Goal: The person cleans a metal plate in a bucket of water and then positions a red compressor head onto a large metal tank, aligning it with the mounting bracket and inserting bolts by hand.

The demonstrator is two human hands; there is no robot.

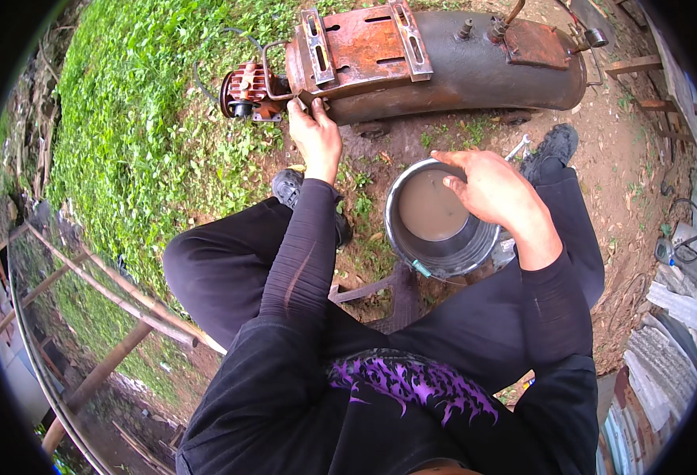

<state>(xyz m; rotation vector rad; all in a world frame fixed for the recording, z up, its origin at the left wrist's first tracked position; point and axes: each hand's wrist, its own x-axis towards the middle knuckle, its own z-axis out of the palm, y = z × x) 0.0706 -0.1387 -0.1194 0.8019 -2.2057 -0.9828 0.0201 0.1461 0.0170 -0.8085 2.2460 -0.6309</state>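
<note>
A rusty, dark cylindrical tank (487, 71) lies across the top, carrying a slotted orange-brown plate (356, 51) and a red finned compressor head (249, 87) at its left end. My left hand (314, 134) is raised to the tank's lower left, by a bent pipe (274, 83), with fingers closed around something small and dark that I cannot make out. My right hand (491, 194) is over a bucket (408, 257) of murky brown water (428, 214), thumb apart and fingers loosely extended at the rim; whether they touch it is unclear. A wrench (519, 146) shows behind that hand.
My legs and dark shoes (285, 190) flank the bucket. Grass (119, 119) lies to the left, with bamboo poles (127, 313) at lower left. Wooden rails (634, 65) and corrugated sheets (665, 356) line the right side, near a pale container (681, 237) on dirt ground.
</note>
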